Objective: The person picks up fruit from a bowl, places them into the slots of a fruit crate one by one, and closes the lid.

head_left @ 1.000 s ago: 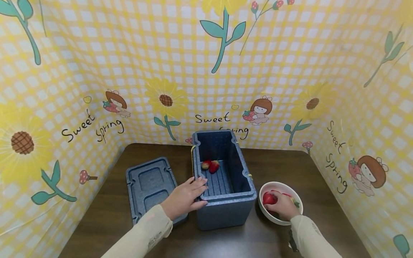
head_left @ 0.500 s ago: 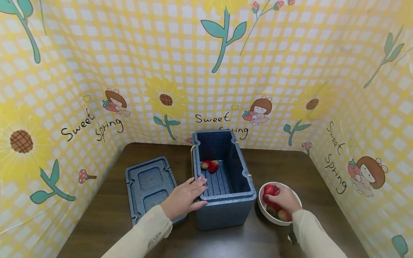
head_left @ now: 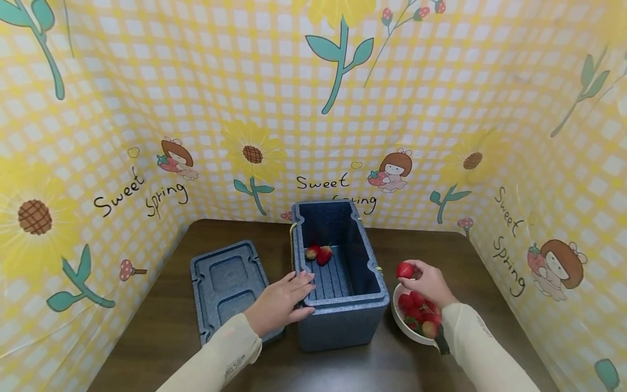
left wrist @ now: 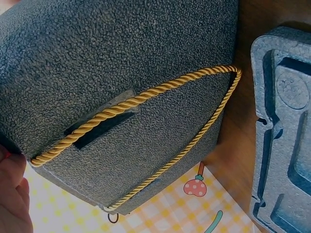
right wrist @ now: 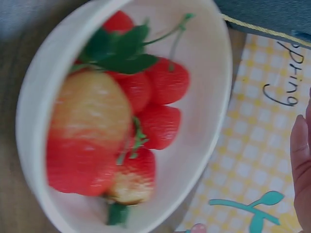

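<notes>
a person's right hand [head_left: 431, 283] pinches a single strawberry [head_left: 404, 269] between thumb and fingers, just above the far side of a white bowl [head_left: 411, 335].

below and nearer than that hand, more red strawberries [head_left: 415, 314], some green-leaved, lie heaped in the bowl; the left hand [head_left: 279, 302], fingers extended and thumb apart, rests on the near left corner of an open blue-grey box [head_left: 338, 329] standing on a dark wooden counter [head_left: 161, 337] between the two hands. ahead of the left fingertips, a pair of strawberries [head_left: 324, 255] sits on the box's floor; a twisted gold cord [left wrist: 165, 87] runs along its side, near that hand. left of the same hand lies a lid [head_left: 229, 272]; beyond both hands hangs a yellow checked cloth [head_left: 303, 136].
</notes>
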A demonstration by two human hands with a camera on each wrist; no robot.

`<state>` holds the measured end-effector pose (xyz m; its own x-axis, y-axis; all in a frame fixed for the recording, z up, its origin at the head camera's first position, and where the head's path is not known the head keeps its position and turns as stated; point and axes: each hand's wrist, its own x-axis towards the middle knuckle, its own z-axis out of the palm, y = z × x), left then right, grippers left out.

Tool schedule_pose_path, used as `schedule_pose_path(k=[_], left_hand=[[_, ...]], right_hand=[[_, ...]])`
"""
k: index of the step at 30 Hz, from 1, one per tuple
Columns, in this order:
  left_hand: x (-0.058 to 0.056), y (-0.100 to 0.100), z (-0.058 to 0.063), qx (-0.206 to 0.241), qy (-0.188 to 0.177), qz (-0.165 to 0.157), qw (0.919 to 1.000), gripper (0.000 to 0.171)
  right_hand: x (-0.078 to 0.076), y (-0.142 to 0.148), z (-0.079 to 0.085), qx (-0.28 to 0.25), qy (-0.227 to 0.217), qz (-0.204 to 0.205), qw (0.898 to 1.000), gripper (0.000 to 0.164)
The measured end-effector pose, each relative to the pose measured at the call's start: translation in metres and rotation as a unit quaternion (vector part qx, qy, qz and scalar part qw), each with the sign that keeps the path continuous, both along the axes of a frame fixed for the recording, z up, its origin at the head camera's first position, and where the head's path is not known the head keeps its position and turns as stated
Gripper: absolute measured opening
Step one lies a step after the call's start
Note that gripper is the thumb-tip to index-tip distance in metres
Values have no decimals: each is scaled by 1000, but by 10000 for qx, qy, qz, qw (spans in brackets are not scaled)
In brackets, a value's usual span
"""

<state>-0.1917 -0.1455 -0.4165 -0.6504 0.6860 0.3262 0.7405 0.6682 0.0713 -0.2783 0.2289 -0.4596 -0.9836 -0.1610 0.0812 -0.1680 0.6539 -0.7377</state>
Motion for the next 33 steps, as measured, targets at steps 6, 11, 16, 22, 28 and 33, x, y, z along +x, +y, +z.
schedule_pose_path(k=[6, 11, 16, 22, 28, 33], left_hand=[[-4, 0, 3, -191, 270, -132, 9994, 47], [-6, -2, 10, -682, 417, -104, 9967, 49], [-4, -2, 11, -894, 158, 117, 9958, 52], [-3, 0, 9, -1077, 436, 153, 9931, 53], [-6, -3, 5, -986, 729, -86, 9924, 52], [-8, -4, 3, -911, 998, -323, 9903, 50]], right_hand=[[-5, 0, 12, -11, 372, 240, 9990, 41], [-7, 0, 18, -22, 427, 330, 9985, 41], [-12, -1, 26, -9, 397, 386, 9985, 42], [-23, -7, 42, 217, 642, 712, 9952, 41], [-39, -17, 61, 443, 921, 778, 9917, 39], [-49, -29, 72, 514, 1129, 1007, 9872, 39]])
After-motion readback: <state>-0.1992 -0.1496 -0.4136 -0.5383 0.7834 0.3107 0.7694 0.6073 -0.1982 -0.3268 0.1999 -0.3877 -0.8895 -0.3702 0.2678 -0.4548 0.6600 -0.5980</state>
